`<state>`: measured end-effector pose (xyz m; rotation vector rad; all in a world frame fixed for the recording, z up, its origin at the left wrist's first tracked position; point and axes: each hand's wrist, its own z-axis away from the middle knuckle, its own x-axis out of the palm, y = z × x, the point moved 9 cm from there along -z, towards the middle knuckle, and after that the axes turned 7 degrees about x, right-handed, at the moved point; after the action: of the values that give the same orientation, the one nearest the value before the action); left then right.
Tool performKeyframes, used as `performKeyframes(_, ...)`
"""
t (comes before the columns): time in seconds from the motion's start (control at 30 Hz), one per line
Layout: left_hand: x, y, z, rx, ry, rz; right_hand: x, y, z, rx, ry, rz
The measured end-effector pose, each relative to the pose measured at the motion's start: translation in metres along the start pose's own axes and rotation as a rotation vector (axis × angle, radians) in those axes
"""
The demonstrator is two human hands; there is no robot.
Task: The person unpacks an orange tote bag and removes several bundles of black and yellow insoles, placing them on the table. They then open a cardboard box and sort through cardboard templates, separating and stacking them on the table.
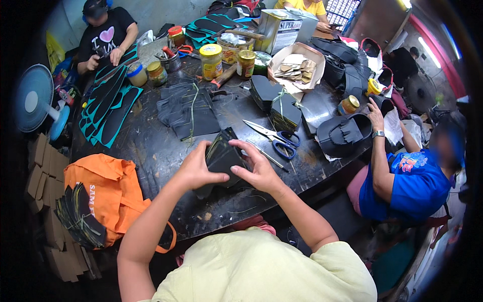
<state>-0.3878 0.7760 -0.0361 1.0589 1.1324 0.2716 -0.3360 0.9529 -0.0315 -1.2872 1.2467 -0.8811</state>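
A thick stack of black cut pieces (pixel 226 160) stands tilted between my two hands over the table's near edge. My left hand (pixel 200 168) grips its left side, the thumb lying across the near face. From the other side, my right hand (pixel 257 170) holds the stack with curved fingers and the thumb almost touching the left one. Just beyond my right hand lie blue-handled scissors (pixel 274 138), blades pointing left, and a slim metal pen-like tool (pixel 269 157). Farther off is a bundle of thin black strips (pixel 186 108) bound with a pale green tie.
Tied black stacks (pixel 286 113), glue jars (pixel 211 63) and a box of tan scraps (pixel 298 70) occupy the dark table (pixel 166 156). An orange bag (pixel 108 186) hangs at the left edge. Co-workers sit far left and at right, beside a black shoe upper (pixel 344 133).
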Motion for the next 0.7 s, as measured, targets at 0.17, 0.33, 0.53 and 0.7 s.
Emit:
performKeyframes(0.17,-0.028,0.04,0.048,0.082,0.195,-0.29,0.012,-0.036,0.011,-0.086,-0.144,0.073)
performKeyframes(0.33,-0.119,0.0,0.067,-0.009,0.19,-0.369,-0.006,-0.042,0.001,-0.164,-0.12,0.316)
performKeyframes(0.53,-0.134,-0.109,0.05,-0.215,0.181,-0.203,0.012,0.017,-0.002,-0.036,-0.22,0.918)
performKeyframes(0.7,-0.133,-0.111,0.051,-0.098,0.19,-0.345,-0.018,-0.001,-0.002,-0.043,-0.177,0.444)
